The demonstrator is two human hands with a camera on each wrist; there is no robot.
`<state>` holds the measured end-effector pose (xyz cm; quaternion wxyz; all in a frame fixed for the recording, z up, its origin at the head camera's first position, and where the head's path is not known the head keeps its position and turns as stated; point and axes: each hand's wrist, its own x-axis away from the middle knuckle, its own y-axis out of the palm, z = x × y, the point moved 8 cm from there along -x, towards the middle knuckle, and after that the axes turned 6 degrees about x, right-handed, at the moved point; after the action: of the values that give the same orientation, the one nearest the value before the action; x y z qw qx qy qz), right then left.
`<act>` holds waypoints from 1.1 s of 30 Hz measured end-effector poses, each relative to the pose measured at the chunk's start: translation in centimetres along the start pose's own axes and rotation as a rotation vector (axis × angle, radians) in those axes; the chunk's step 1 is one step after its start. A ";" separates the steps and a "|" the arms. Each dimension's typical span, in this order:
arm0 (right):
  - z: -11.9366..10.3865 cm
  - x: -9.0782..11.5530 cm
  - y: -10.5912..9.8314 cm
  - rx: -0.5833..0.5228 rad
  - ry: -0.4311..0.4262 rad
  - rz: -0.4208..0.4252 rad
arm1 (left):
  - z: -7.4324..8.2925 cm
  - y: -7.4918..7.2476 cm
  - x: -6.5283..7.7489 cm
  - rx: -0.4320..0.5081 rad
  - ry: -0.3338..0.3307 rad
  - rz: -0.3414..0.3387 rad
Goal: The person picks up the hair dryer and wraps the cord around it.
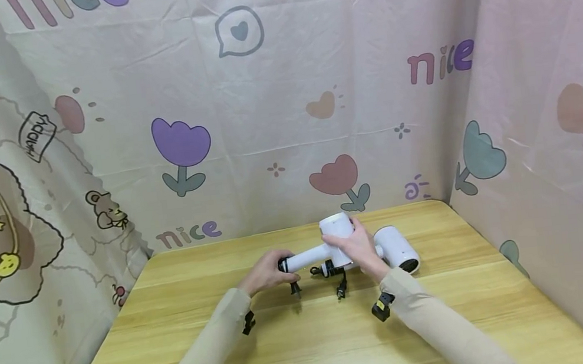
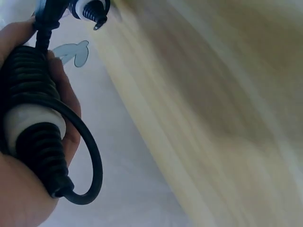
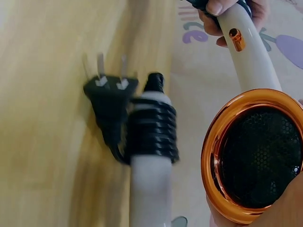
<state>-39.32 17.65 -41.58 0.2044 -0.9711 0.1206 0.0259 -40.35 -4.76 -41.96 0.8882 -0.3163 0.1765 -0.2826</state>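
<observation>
Both hands hold a white hair dryer [image 1: 307,258] above the table, tilted, its handle toward the left. My left hand [image 1: 268,271] grips the handle's lower end, where the black cord [image 2: 29,75] is wound around it. That dryer's plug [image 1: 295,289] hangs below the left hand. The right hand [image 1: 356,246] grasps the dryer's head; the right wrist view shows its copper ring [image 3: 208,156] around a dark mesh. A second white hair dryer [image 1: 394,245] lies on the table behind the right hand. Its wound cord [image 3: 151,127] and two-pin plug [image 3: 111,92] show beside the held one.
The wooden table [image 1: 309,346] carries the second dryer near its back right. A printed curtain [image 1: 263,119] rises behind the table's back edge and along both sides. Small black wrist cameras [image 1: 382,307] sit on both sleeves.
</observation>
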 end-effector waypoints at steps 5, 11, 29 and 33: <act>0.3 0.1 2.5 0.005 0.027 -0.023 | -1.7 -0.7 1.6 0.015 -0.019 0.016; -0.8 0.1 5.2 0.059 -0.049 -0.069 | -3.3 -1.8 3.5 0.017 -0.005 0.043; -3.8 0.6 12.9 0.077 -0.297 -0.282 | -8.6 -6.7 8.6 -0.010 -0.123 0.139; -3.8 0.7 13.8 0.093 -0.281 -0.275 | -9.4 -7.0 9.0 -0.021 -0.160 0.139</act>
<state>-42.07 3.71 -43.59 0.2656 -0.9547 -0.0417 0.1276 -40.69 -19.12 -45.47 0.9137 -0.3339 0.1296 -0.1921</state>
